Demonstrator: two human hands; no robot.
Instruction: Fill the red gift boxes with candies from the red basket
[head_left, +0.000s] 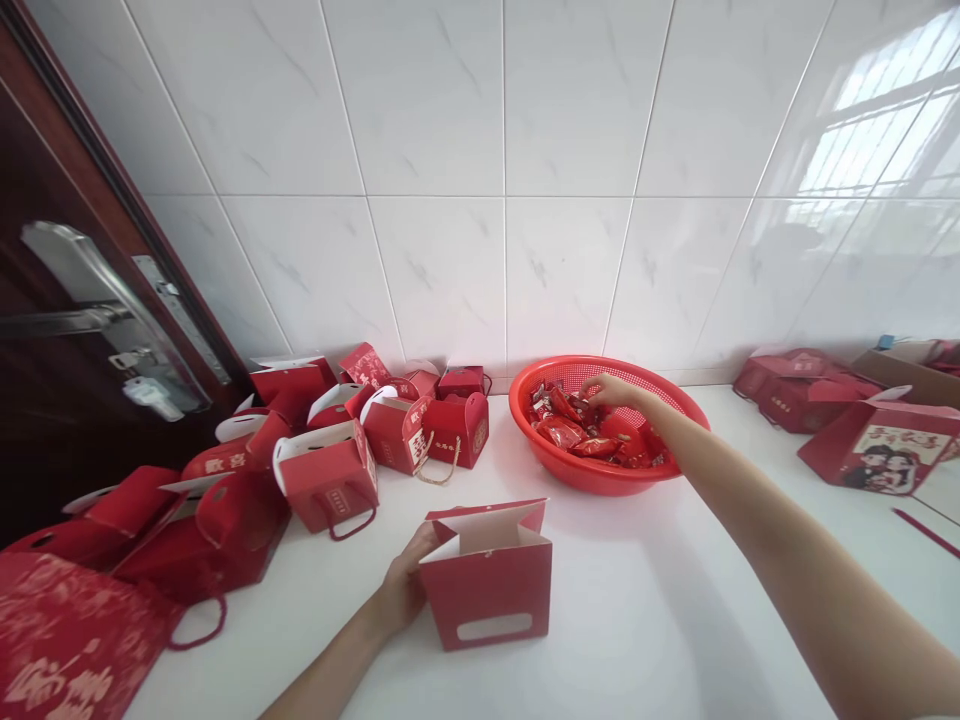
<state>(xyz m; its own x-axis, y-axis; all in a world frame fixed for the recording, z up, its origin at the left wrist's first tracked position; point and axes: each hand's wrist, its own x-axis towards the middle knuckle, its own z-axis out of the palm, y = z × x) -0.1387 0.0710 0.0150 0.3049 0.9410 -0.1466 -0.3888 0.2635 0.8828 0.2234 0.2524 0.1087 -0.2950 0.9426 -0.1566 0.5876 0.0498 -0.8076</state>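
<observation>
An upright red paper gift box [487,590] stands on the white tabletop, its top open and a pale oval cut-out low on its front. My left hand [411,575] grips it by the left side, with the fingertips hidden behind the card. Over to the right, my right hand [611,390] reaches into a red plastic basket [600,478], fingers bent down at the packets. Shiny red sweet packets [562,432] fill part of that basket. Whatever lies between the right fingers is too small to make out.
Several red gift boxes [326,480] with cord handles crowd the left side, near a dark door with a metal handle [112,318]. More red boxes [881,445] and a brown carton [892,368] stand at the right. A tiled wall [435,270] borders the table's back.
</observation>
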